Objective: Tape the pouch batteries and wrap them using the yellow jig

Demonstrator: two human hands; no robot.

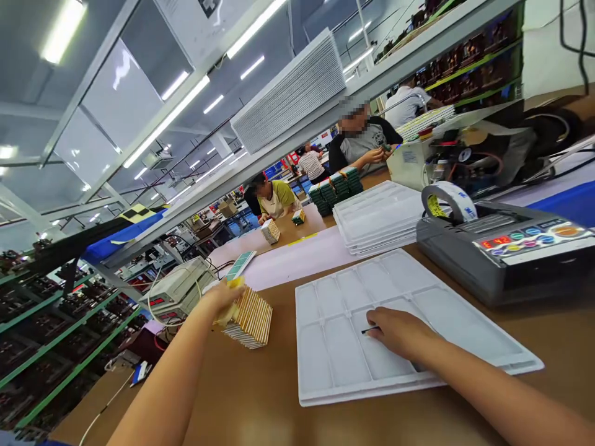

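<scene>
A white plastic tray [334,337] with shallow compartments lies on the brown table [260,396]. Over its middle is my right hand [400,331], fingers closed round a small dark thin tool whose tip points left. My left hand [223,297] is at the left, at the near upper side of a stack of thin yellow-edged boards [253,319]. Something yellow shows by its fingertips, and the fingers are partly hidden, so whether they grip the boards is unclear.
Beyond the tray stand stacked white trays [376,217] and a grey tape dispenser [502,254]. Grey instruments [181,288] are at the left. A metal beam [288,148] crosses above. People sit across the table, near bundled green boards [337,189].
</scene>
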